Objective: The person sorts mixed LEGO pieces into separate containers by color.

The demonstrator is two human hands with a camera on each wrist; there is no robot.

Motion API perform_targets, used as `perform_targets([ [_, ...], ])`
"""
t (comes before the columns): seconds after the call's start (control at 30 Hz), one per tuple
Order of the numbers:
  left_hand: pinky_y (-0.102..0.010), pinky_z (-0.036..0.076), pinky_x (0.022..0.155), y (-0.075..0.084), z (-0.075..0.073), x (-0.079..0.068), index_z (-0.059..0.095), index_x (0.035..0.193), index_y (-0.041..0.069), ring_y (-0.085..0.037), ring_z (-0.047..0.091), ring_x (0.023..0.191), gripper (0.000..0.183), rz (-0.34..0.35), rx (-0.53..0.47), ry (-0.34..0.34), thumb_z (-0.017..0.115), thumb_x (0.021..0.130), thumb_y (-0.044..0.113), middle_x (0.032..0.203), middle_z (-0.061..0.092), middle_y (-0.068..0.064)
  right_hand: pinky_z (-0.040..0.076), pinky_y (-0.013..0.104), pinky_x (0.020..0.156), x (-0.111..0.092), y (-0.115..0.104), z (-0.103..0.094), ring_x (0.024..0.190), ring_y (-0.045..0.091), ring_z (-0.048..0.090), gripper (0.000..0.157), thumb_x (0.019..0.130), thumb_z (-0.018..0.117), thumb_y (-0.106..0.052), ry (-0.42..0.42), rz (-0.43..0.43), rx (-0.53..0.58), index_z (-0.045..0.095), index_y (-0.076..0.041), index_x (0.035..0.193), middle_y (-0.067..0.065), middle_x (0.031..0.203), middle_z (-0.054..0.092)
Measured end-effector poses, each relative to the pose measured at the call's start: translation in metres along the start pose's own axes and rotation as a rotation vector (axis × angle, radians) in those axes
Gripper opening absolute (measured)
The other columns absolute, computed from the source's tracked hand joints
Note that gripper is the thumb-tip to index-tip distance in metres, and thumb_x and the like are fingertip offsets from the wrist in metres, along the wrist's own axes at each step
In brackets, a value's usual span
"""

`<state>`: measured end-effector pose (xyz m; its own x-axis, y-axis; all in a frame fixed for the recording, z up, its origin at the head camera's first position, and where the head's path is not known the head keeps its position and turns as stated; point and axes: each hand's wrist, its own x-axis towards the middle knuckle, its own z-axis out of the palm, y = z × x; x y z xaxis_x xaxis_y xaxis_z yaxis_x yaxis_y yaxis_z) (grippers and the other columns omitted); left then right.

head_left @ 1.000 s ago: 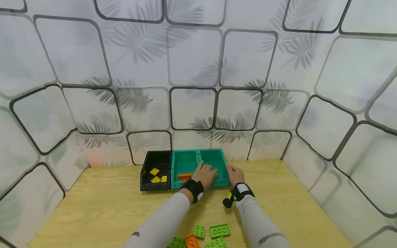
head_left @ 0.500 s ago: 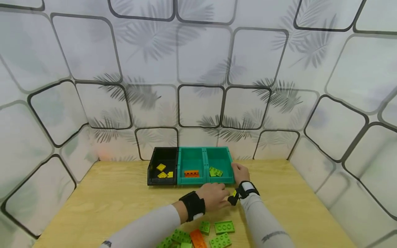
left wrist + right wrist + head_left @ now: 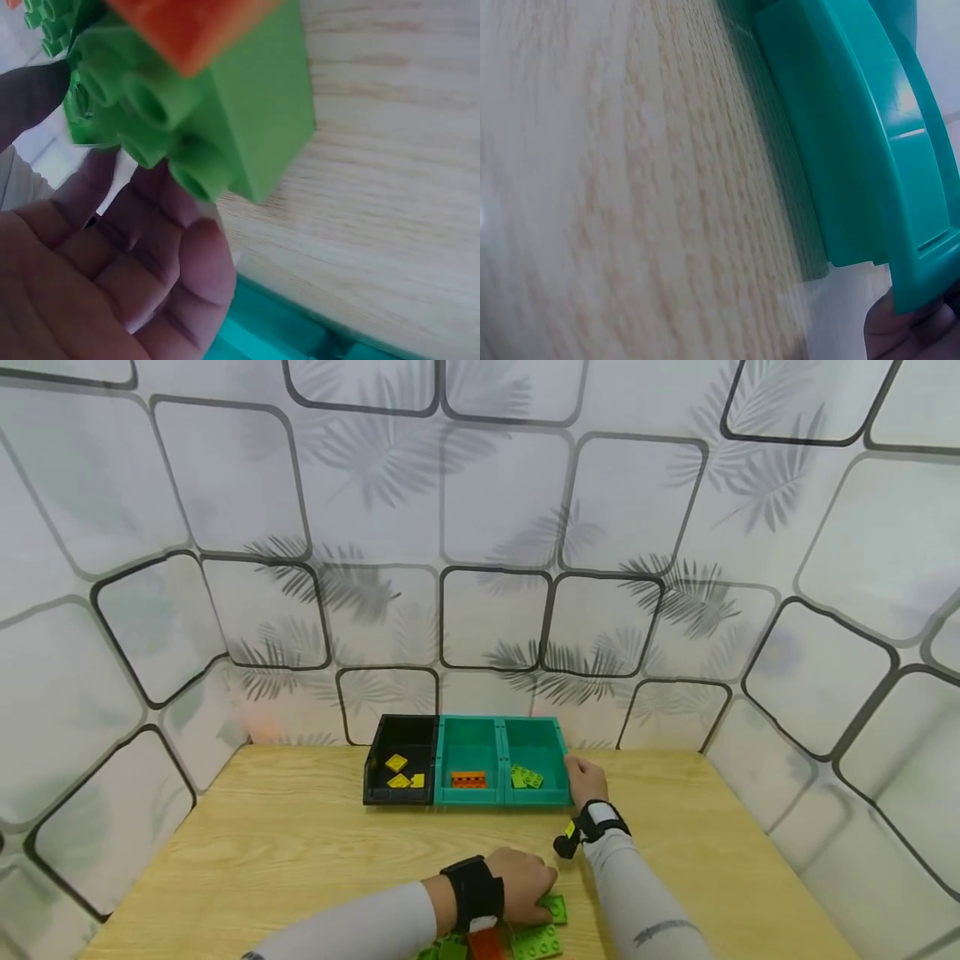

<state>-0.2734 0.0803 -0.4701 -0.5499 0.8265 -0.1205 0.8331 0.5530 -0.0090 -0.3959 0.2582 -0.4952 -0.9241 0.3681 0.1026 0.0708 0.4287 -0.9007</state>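
Observation:
My left hand (image 3: 521, 885) is at the front of the table, thumb and curled fingers about a green toy brick (image 3: 555, 907) that it appears to pinch; the contact is partly hidden. A larger green brick (image 3: 259, 120) fills the left wrist view, with an orange brick (image 3: 195, 26) over it. Beside the hand lies another green brick (image 3: 536, 943). My right hand (image 3: 587, 781) grips the right edge of the teal bin (image 3: 540, 796), where two green bricks (image 3: 527, 777) lie. In the right wrist view its fingers (image 3: 889, 330) wrap the bin's rim.
Left of it, a second teal bin (image 3: 467, 796) holds orange bricks (image 3: 468, 779). A black bin (image 3: 381, 796) with several yellow bricks (image 3: 399, 781) adjoins that one. All three bins stand along the back of the wooden table (image 3: 285, 843), before a patterned curtain (image 3: 495, 618).
My left hand has left the right teal bin and come back toward me to the loose bricks, leaving two green bricks visible there. My right hand keeps its grip on the bin. The head view has shifted slightly.

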Motion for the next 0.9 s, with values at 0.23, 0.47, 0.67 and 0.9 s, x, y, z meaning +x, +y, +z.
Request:
perform_targets([
  [0.23, -0.022, 0.038, 0.050, 0.001, -0.005, 0.003, 0.064, 0.095, 0.021, -0.003, 0.048, 0.055, 0.019, 0.033, -0.095, -0.032, 0.072, 0.086, 0.034, 0.067, 0.052, 0.010, 0.035, 0.032, 0.068, -0.005, -0.003, -0.003, 0.069, 0.020, 0.042, 0.041, 0.100, 0.051, -0.033, -0.004, -0.005, -0.009, 0.057, -0.002, 0.074, 0.002, 0.073, 0.050],
  [0.47, -0.021, 0.040, 0.052, -0.003, -0.019, 0.005, 0.065, 0.104, 0.018, -0.004, 0.050, 0.057, 0.019, 0.048, -0.176, -0.072, 0.070, 0.089, 0.029, 0.068, 0.055, 0.008, 0.035, 0.032, 0.068, -0.008, -0.007, -0.004, 0.070, 0.020, 0.043, 0.041, 0.101, 0.050, -0.032, -0.014, -0.030, -0.024, 0.060, 0.001, 0.078, 0.003, 0.074, 0.053],
  [0.67, -0.021, 0.042, 0.054, -0.008, -0.025, 0.007, 0.056, 0.108, 0.023, -0.006, 0.052, 0.061, 0.031, 0.017, -0.251, -0.064, 0.074, 0.086, 0.011, 0.080, 0.059, 0.009, 0.036, 0.034, 0.070, -0.005, -0.005, -0.005, 0.071, 0.023, 0.045, 0.043, 0.102, 0.048, -0.033, -0.022, -0.016, -0.016, 0.063, 0.004, 0.086, 0.009, 0.077, 0.055],
  [0.9, -0.021, 0.043, 0.051, -0.022, -0.031, 0.016, 0.071, 0.108, 0.031, -0.005, 0.058, 0.065, 0.021, 0.000, -0.009, 0.154, 0.068, 0.090, 0.042, 0.083, 0.065, 0.009, 0.041, 0.034, 0.071, 0.002, 0.003, -0.003, 0.071, 0.021, 0.050, 0.040, 0.100, 0.050, -0.032, -0.018, -0.034, 0.004, 0.067, 0.000, 0.084, 0.010, 0.078, 0.060],
])
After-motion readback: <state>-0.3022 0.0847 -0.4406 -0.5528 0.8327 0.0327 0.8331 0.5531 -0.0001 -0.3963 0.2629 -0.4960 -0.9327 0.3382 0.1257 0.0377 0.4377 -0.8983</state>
